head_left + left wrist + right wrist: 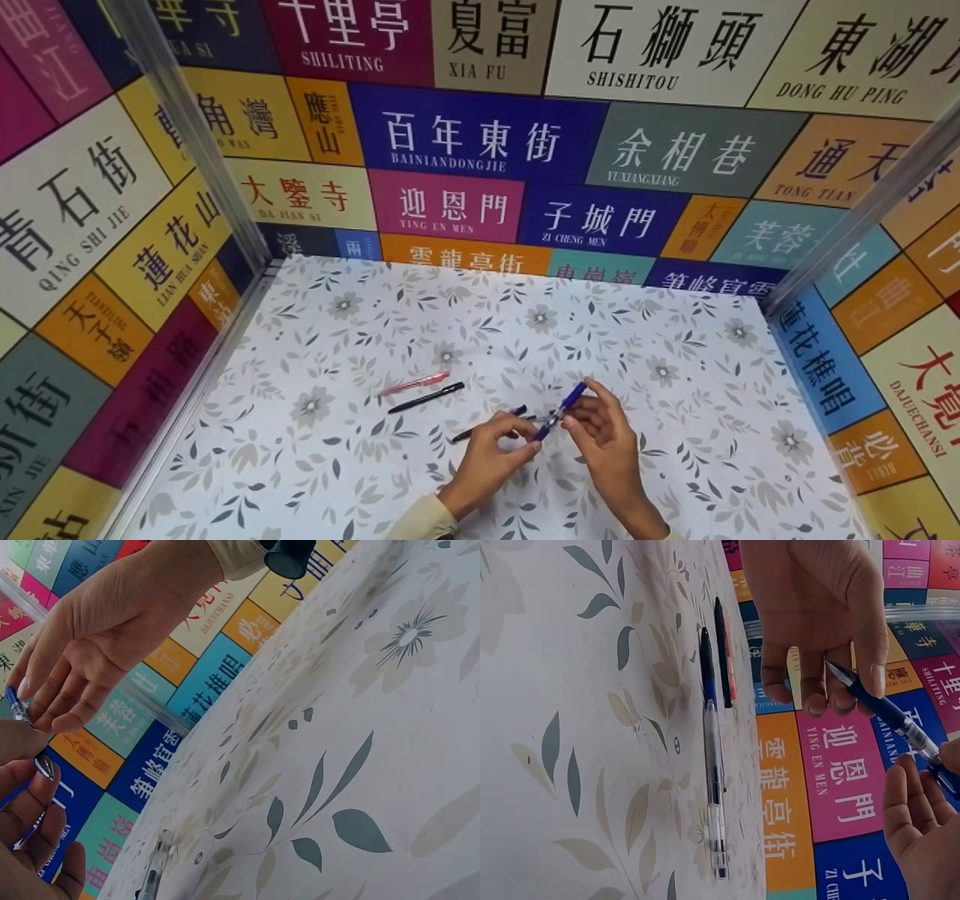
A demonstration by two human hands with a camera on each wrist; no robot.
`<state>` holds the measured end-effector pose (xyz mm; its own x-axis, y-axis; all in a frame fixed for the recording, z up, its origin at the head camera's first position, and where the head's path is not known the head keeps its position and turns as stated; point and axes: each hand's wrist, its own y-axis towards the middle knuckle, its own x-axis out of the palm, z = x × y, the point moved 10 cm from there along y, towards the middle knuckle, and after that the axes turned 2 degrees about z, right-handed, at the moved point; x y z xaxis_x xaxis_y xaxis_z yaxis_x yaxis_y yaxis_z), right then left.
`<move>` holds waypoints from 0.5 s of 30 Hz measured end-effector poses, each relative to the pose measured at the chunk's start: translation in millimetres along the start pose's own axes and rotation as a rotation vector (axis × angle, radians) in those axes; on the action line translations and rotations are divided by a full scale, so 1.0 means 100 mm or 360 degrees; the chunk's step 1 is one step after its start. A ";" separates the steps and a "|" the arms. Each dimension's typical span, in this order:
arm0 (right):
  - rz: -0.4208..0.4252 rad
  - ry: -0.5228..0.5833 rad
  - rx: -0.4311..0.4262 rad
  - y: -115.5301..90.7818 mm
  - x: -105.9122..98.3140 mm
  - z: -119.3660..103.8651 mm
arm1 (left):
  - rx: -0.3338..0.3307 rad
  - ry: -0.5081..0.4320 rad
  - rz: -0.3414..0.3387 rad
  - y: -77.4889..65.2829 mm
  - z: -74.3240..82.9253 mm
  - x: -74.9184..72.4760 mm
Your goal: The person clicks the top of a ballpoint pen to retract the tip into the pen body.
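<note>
A blue pen (574, 394) with a clear middle section and a metal tip is held in the air between both hands. My left hand (491, 456) pinches the blue grip close to the tip, thumb against fingers, as the right wrist view shows. At the other end, my right hand (609, 450) holds the pen between thumb and fingers. Under and behind the left hand lies a clear-barrelled pen (714, 742) with a dark end, partly hidden in the head view. Left of it rest a black pen (426, 398) and a pink pen (414, 384), nearly parallel.
The table (315, 480) has a white covering printed with grey flowers and leaves. Colourful panels with place names (480, 135) stand behind and on both sides. Metal posts (202, 150) mark the corners at the table's back.
</note>
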<state>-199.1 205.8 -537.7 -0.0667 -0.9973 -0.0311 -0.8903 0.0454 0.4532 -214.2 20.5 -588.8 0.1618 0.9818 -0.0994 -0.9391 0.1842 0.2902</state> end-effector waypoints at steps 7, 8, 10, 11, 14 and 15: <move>-0.0014 -0.0013 0.0029 0.00 0.01 0.00 | 0.0043 -0.0011 -0.0008 -0.02 0.01 0.04; -0.0018 -0.0026 0.0035 0.00 0.02 0.00 | 0.0052 -0.0010 -0.0006 -0.02 0.01 0.05; -0.0028 -0.0046 0.0044 0.00 0.02 0.01 | 0.0050 -0.0011 -0.0003 -0.03 0.00 0.06; -0.0033 -0.0051 0.0049 -0.01 0.02 0.01 | 0.0045 -0.0015 -0.0001 -0.03 0.00 0.07; -0.0050 -0.0056 0.0056 -0.01 0.02 0.01 | 0.0021 -0.0018 -0.0004 -0.05 -0.03 0.09; -0.0057 -0.0056 0.0053 -0.01 0.03 0.01 | 0.0014 -0.0017 -0.0007 -0.05 -0.03 0.10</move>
<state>-199.1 203.2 -539.0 -0.0497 -0.9957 -0.0786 -0.9070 0.0121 0.4211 -208.6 29.0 -594.4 0.1692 0.9814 -0.0905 -0.9357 0.1888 0.2980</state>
